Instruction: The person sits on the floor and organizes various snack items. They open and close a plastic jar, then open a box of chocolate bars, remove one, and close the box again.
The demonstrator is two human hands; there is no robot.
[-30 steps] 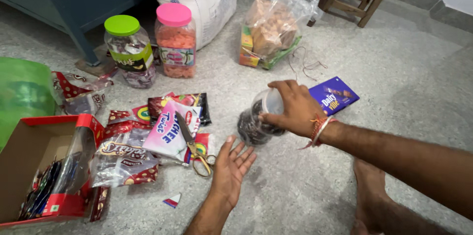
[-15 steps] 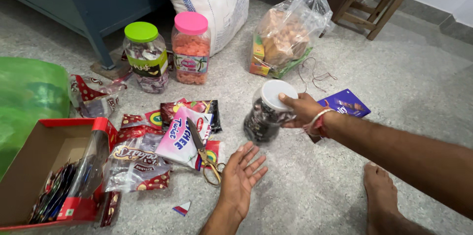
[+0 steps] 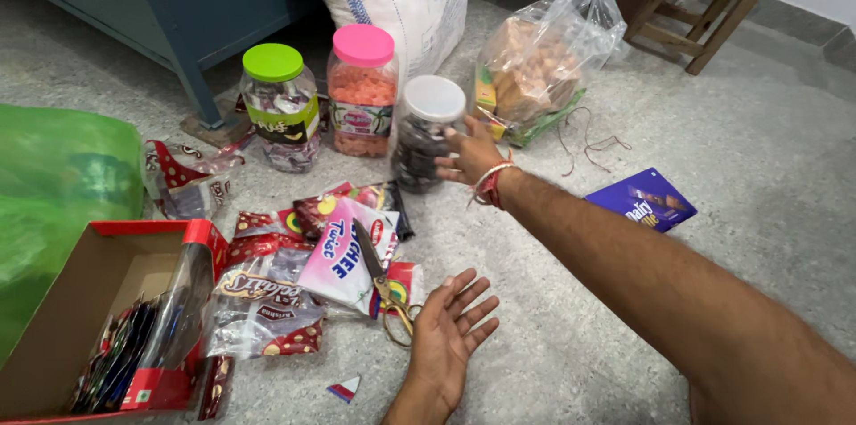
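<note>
Gripping a clear plastic jar [image 3: 426, 135] with the right hand [image 3: 474, 156], fingers wrapped on its side at 3 o'clock. White round lid up, long axis upright, dark sweets inside, standing on speckled stone floor [image 3: 624, 300]. Left hand [image 3: 448, 336] empty, palm up, fingers spread; scissors [image 3: 385, 287] at its 10 o'clock on glossy wrappers [image 3: 294, 282].

Three jars in a row: the white-lidded jar [image 3: 426, 132] stands right of the pink-lidded jar [image 3: 360, 90], scissors [image 3: 383, 282] lie on the wrappers [image 3: 343, 251] in front, cardboard box [image 3: 67, 300] far left
</note>
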